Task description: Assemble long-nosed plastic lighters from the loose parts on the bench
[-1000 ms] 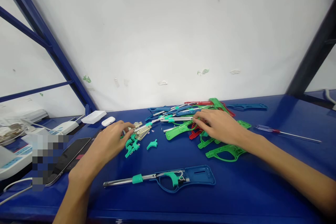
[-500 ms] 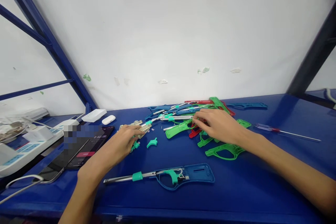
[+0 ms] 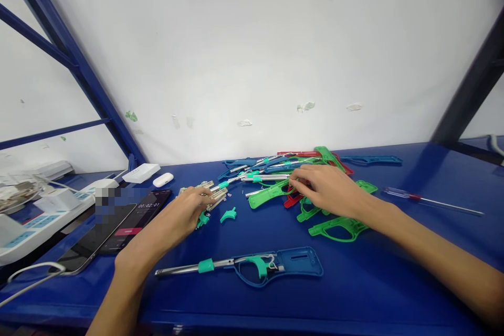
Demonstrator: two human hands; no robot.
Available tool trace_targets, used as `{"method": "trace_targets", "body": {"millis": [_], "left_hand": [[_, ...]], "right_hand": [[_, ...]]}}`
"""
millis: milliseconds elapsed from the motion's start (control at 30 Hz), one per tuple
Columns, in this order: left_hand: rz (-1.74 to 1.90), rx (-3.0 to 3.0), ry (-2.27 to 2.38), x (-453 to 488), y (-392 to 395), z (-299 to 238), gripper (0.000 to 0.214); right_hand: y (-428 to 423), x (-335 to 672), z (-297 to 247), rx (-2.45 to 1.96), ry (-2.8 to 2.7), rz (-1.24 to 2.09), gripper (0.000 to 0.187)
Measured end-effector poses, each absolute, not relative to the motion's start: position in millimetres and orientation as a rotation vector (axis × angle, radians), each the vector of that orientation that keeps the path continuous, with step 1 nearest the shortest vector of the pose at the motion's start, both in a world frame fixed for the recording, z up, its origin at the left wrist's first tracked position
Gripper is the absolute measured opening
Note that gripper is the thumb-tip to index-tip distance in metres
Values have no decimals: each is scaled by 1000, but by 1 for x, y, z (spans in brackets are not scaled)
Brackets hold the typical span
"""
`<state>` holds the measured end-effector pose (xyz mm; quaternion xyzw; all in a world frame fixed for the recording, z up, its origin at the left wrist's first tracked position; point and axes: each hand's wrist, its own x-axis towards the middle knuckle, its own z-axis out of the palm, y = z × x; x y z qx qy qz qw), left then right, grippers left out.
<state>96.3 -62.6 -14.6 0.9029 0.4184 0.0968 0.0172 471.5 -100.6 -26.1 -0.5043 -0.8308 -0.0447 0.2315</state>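
At the left end of the pile, my left hand (image 3: 185, 207) rests over small beige parts (image 3: 218, 197). Its fingers are apart, and the fingertips are partly hidden. Teal triggers (image 3: 228, 214) lie close to it. My right hand (image 3: 325, 186) lies on the right part of the pile, fingers loosely bent and apart, beside metal lighter tubes (image 3: 271, 177) and a green lighter handle shell (image 3: 271, 194). I see nothing held in it. Nearer me lies an opened blue lighter (image 3: 293, 262) with its tube, teal trigger and white wires showing.
Two phones (image 3: 129, 220) lie on the left beside a white power strip (image 3: 59, 215). A white earbud case (image 3: 163, 180) and a white box (image 3: 140, 173) stand behind them. A screwdriver (image 3: 417, 197) lies at right, below a blue shell (image 3: 372, 159). A white wall (image 3: 236, 63) closes the back.
Both hands stay where they were, apart from a slight shift of the whole view. The phone timer has moved on by one second.
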Motion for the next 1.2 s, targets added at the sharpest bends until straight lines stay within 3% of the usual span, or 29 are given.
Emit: {"method": "trace_targets", "body": {"millis": [867, 1200], "left_hand": [[323, 2738, 1299, 92, -51, -19, 20], [486, 2737, 1335, 109, -66, -7, 28]], "right_hand": [[-101, 470, -26, -1399, -2306, -115, 36], [-101, 471, -28, -1340, -2294, -134, 35]]}}
